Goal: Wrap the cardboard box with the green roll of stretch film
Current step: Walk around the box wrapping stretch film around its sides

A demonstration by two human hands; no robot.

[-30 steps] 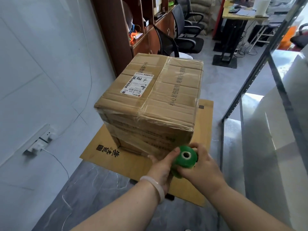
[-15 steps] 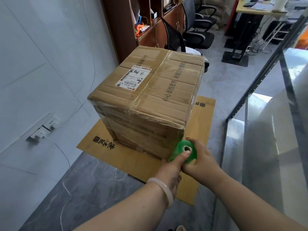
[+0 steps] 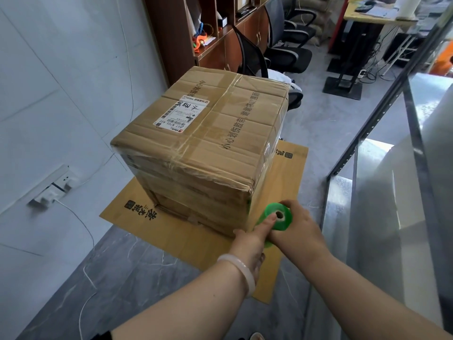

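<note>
1. Grasping the green roll [image 3: 278, 217], core near upright, the right hand [image 3: 297, 233] sits beside the cardboard box's [image 3: 208, 148] 5 o'clock corner.
2. Left hand [image 3: 251, 241]: index finger on the core, grip unclear; the box lies at 11 o'clock.

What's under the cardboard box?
The cardboard box rests on a flattened cardboard sheet printed with dark logos, lying on the grey floor. The sheet sticks out on the near, left and right sides. Its middle, beneath the box, is covered, so anything there cannot be seen.
</note>
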